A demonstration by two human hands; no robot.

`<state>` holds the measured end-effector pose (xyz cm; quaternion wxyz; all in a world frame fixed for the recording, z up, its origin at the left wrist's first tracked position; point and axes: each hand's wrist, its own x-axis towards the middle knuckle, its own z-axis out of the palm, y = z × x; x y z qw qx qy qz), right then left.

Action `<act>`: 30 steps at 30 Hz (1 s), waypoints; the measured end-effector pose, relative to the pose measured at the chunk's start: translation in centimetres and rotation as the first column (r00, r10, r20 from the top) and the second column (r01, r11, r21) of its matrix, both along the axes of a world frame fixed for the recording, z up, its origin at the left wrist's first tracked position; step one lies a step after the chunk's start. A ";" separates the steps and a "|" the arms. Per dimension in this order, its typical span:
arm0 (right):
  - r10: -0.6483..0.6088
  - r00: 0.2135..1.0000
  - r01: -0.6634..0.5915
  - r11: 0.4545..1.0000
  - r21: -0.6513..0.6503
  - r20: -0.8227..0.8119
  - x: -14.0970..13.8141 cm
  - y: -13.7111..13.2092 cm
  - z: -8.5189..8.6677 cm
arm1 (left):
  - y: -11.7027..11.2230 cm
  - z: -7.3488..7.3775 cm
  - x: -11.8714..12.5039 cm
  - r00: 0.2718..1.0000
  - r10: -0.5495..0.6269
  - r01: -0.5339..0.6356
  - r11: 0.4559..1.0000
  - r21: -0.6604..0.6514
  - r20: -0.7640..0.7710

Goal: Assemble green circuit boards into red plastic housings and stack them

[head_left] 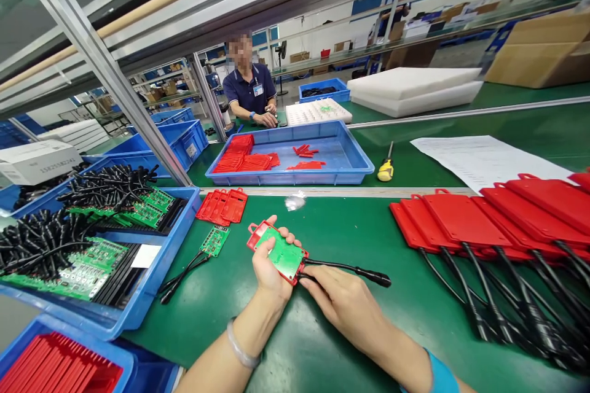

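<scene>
My left hand (268, 270) grips a red plastic case (256, 235) with a green circuit board (283, 256) seated in it, just above the green mat. My right hand (338, 301) pinches the black cable (354, 270) where it leaves the board's right edge; the cable's plug end lies to the right. A loose green circuit board with black leads (212, 241) lies to the left. A stack of empty red cases (224, 205) sits beyond it.
Blue bins of boards and black cables (92, 227) stand at left. A blue tray with red parts (295, 156) lies ahead, a yellow screwdriver (386, 167) beside it. Assembled red units with cables (498, 221) fill the right. A person in a dark shirt (251, 92) works opposite.
</scene>
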<state>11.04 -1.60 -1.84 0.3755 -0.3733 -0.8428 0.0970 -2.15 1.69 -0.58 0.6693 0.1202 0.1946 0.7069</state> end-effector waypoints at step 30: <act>0.002 0.999 -0.003 0.999 -0.032 -0.041 0.3 -0.1 0.2 | 0.0 1.0 0.0 0.997 0.017 -0.015 0.999 0.036 -0.076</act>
